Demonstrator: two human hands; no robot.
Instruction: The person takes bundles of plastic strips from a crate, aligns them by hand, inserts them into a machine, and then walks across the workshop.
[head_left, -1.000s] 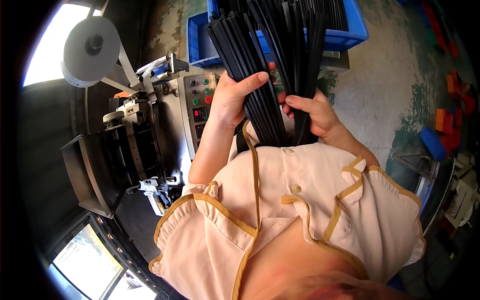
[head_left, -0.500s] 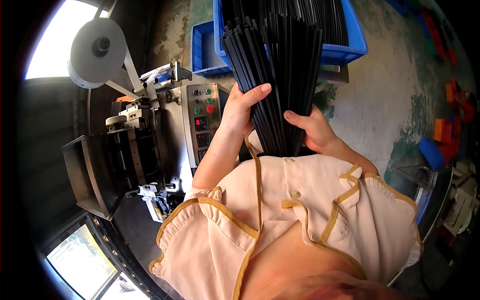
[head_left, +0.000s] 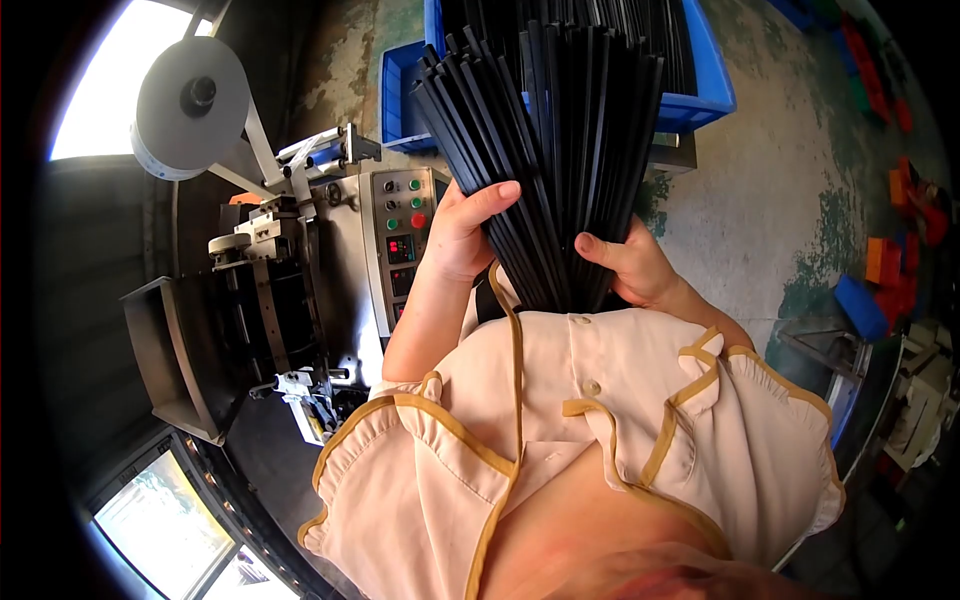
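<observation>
A thick bundle of long black strips (head_left: pixel 560 170) is held upright before my chest, its upper ends fanned apart and its lower ends close together near the apron. On the bundle's left side my left hand (head_left: pixel 468 232) is closed, thumb across the front. My right hand (head_left: pixel 635 264) grips the lower right side, with its thumb on the strips. The other fingers of both hands are mostly hidden behind the bundle. Just beyond the upper ends is a blue crate (head_left: pixel 708 60) with more black strips in it.
A machine with a button panel (head_left: pixel 403 230) and a large white roll (head_left: pixel 192 100) stands on the left. A smaller blue bin (head_left: pixel 402 100) sits beside the crate. Orange and blue parts (head_left: pixel 885 262) and a metal frame (head_left: pixel 830 350) are at the right.
The two separate portions of strips have come together into one bundle between my hands. My right hand has moved lower on it, and the upper ends have since spread wider.
</observation>
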